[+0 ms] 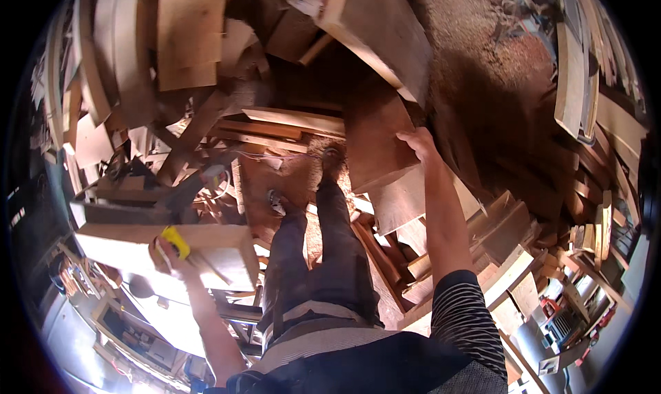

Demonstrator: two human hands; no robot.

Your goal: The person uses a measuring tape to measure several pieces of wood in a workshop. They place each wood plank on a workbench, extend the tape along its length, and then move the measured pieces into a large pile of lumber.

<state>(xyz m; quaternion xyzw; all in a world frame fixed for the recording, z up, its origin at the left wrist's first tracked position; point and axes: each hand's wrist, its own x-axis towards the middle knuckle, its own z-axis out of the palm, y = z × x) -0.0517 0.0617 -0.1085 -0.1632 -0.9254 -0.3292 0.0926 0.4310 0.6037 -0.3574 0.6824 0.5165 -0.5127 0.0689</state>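
Observation:
My left hand is closed round a yellow tape measure, over a thick pale timber block at the left. At the centre right, my right hand is on the right edge of a flat brown wooden board, its fingers bent at the edge. That board stands tilted among other pieces, with a paler board just below it. The underside of my right hand's grip is hidden.
Stacked planks lean at the upper left, and a large thick slab juts in at the top. Loose strips lie beyond my feet. Sawdust covers the upper right. Offcuts crowd the right, with tools on a shelf at the lower right.

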